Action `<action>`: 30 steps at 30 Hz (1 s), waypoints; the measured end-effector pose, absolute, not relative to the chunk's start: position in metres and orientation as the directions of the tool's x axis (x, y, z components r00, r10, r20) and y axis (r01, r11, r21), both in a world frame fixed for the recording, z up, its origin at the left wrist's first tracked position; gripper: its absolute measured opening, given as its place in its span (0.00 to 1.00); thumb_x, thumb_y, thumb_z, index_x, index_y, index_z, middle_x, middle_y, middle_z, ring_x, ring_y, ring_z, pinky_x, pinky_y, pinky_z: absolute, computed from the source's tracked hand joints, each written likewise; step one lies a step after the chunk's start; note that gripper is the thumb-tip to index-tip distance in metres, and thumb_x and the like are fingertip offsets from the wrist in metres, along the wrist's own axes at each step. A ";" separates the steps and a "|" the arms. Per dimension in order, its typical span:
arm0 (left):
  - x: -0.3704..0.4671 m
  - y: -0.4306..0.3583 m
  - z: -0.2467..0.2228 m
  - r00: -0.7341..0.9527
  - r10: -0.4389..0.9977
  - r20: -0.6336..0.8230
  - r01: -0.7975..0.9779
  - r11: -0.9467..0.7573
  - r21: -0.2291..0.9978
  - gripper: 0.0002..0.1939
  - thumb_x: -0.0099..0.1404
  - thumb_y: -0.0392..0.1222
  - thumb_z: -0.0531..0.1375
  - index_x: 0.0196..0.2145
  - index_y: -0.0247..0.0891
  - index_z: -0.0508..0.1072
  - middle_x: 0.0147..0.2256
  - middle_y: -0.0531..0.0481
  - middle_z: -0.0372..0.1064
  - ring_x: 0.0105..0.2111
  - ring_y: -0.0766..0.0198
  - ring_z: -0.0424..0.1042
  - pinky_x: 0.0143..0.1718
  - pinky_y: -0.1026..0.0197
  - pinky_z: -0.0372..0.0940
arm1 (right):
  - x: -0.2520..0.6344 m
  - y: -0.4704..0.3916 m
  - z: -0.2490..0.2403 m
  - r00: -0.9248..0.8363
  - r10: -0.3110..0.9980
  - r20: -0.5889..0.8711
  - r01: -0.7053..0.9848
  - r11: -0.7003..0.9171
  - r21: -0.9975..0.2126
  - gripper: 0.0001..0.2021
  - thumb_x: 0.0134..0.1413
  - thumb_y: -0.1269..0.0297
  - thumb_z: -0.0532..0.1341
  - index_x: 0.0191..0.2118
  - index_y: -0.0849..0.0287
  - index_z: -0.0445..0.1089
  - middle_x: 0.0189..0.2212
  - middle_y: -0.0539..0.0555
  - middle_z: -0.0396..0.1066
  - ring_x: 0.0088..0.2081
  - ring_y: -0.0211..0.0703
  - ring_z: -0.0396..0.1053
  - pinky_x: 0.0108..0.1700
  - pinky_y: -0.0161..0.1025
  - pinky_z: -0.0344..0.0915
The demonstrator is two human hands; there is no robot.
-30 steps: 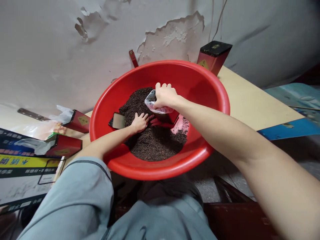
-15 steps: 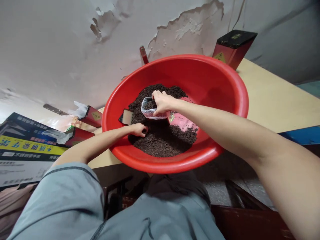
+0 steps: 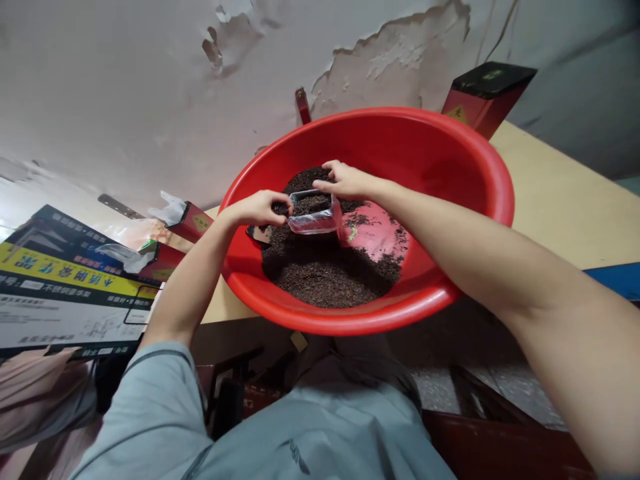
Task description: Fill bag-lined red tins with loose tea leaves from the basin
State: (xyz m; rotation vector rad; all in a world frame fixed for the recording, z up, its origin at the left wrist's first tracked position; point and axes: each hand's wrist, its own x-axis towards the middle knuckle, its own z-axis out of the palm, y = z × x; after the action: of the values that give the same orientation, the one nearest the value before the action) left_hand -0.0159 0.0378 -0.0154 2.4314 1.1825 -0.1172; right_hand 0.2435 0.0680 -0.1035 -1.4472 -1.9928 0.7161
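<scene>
Dark loose leaves (image 3: 330, 283) lie heaped in a large red basin (image 3: 425, 133). Among them stands a box (image 3: 314, 225) lined with clear plastic, with leaves inside. At its left edge is my left hand (image 3: 267, 208), its fingers curled round a clump of dark leaves. My right hand (image 3: 345, 181) is at the box's right back corner, fingers apart and touching the plastic rim. A small box lid (image 3: 261, 235) lies in the leaves at the basin's left side.
A red tin with a black lid (image 3: 490, 97) stands at the back right of the table (image 3: 560, 200). Two red boxes with plastic liners (image 3: 193, 221) sit left of the basin, beside a large printed carton (image 3: 65, 287). Behind is a peeling wall (image 3: 150, 87).
My left hand has risen from the leaves to the box's left edge, with leaves in it. My right hand has loosened its hold on the rim. The view has shifted slightly.
</scene>
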 end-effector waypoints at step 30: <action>-0.006 0.092 -0.065 0.809 0.585 0.048 0.526 -0.759 0.384 0.10 0.60 0.34 0.70 0.41 0.39 0.86 0.41 0.47 0.84 0.40 0.60 0.81 0.47 0.61 0.72 | 0.236 0.044 -0.077 -0.708 0.690 0.148 0.681 0.723 -0.114 0.10 0.64 0.63 0.63 0.43 0.52 0.84 0.47 0.55 0.80 0.45 0.49 0.76 0.45 0.43 0.68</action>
State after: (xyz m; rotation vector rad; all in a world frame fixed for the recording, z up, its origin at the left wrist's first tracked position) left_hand -0.0056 0.0920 -0.0645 2.6408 0.8411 0.2341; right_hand 0.2360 0.0443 -0.0773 -1.1031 -2.7465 0.0748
